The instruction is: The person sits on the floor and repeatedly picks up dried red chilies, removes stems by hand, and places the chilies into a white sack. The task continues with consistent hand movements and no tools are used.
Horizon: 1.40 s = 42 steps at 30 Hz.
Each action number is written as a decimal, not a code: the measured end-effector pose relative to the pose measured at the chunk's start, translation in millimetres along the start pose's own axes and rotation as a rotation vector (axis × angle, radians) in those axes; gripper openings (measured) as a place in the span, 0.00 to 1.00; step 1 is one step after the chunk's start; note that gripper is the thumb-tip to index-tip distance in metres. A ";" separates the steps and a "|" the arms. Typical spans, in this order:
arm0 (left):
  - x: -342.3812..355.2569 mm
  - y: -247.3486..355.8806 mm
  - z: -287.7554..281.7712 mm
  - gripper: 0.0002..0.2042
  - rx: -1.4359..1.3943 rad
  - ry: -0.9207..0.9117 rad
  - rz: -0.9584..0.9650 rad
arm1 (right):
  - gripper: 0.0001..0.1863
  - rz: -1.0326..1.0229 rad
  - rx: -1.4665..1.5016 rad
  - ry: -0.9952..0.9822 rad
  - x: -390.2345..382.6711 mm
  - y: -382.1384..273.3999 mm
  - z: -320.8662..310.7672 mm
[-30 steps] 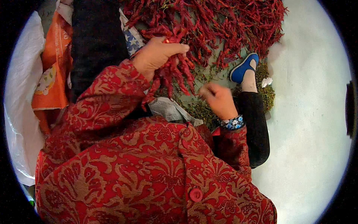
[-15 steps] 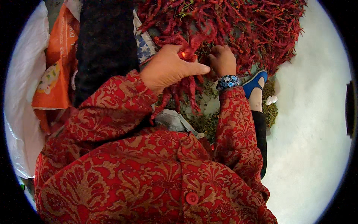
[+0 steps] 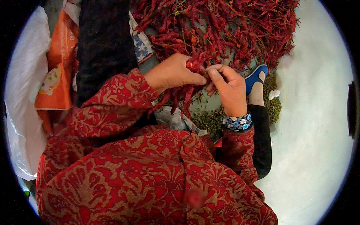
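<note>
A bunch of dried red chilies [image 3: 180,96] is gripped in my left hand [image 3: 170,73], with long pods hanging below the palm and more poking out above the fingers. Close against that bunch, my right hand [image 3: 229,90] is closed in a pinch, thumb against forefinger. Whatever lies between those fingertips is too small to make out, near the chilies' upper ends. Just beyond both hands spreads a large heap of dried red chilies [image 3: 228,28], with some greenish stems among them.
Greenish-brown stem scraps [image 3: 210,120] lie below my right hand, near a crumpled grey sheet [image 3: 171,118]. A blue shoe [image 3: 254,78] is on my right foot, beside a white scrap [image 3: 274,94]. An orange bag [image 3: 56,88] and a white sack [image 3: 24,82] stand at left.
My right hand has come back from the heap's edge toward me and now meets the bunch in a pinch. The left hand keeps its chilies and has shifted slightly.
</note>
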<state>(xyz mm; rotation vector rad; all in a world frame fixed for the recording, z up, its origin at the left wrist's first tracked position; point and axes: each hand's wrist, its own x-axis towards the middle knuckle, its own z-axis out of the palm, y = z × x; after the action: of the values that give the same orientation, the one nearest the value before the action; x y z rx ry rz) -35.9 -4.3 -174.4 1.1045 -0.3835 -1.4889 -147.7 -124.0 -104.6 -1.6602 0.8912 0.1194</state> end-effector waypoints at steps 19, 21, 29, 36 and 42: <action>8.8 -9.9 -3.2 0.08 0.006 0.061 -0.127 | 0.08 -0.507 -0.370 0.251 10.5 18.4 24.0; 10.0 -7.7 -2.9 0.07 0.009 0.063 -0.191 | 0.08 -0.530 -0.447 0.293 10.9 19.6 23.6; -13.3 4.6 10.0 0.13 -0.084 -0.259 -0.132 | 0.12 -0.047 -0.990 0.340 11.2 106.0 -45.1; -8.2 5.6 1.7 0.13 -0.263 0.050 0.019 | 0.14 0.051 -0.610 -0.124 7.8 93.6 -38.9; -3.5 9.6 0.7 0.15 -0.164 0.091 0.008 | 0.10 -0.019 -0.833 0.278 71.7 83.2 -92.2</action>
<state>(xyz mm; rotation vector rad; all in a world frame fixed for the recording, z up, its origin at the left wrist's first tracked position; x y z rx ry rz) -31.2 -3.9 -165.2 1.0346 -0.1983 -1.4308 -182.2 -241.0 -180.0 -2.5021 1.1165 0.2785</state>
